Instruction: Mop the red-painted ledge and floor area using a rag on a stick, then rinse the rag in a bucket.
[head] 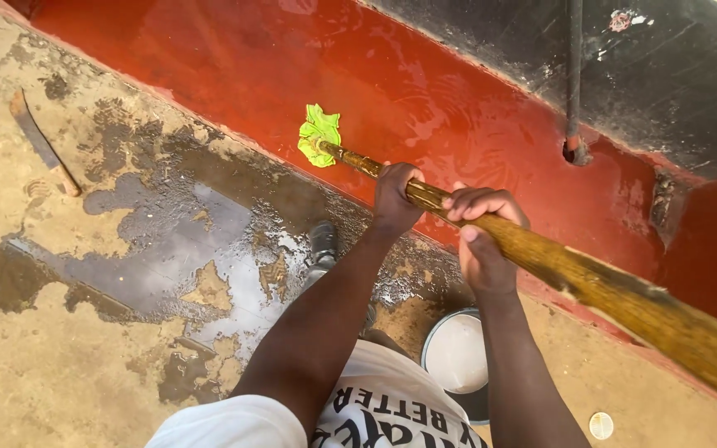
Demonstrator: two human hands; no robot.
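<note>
White bucket (456, 353) near feet, on wet, patchy floor (85, 332). Right hand (483, 236), fingers wrapped tight round long wooden stick (591, 286). Left hand (396, 197) further along stick, fingers wrapped tight too. Stick slants down to green cloth (319, 134) tied at far end, touching shiny wet red channel (425, 91). Black wall (665, 75) behind.

An outdoor yard or work site: rough, wet concrete ground (85, 332), a red-painted channel (425, 91) holding water, and a stained dark wall (674, 75)
</note>
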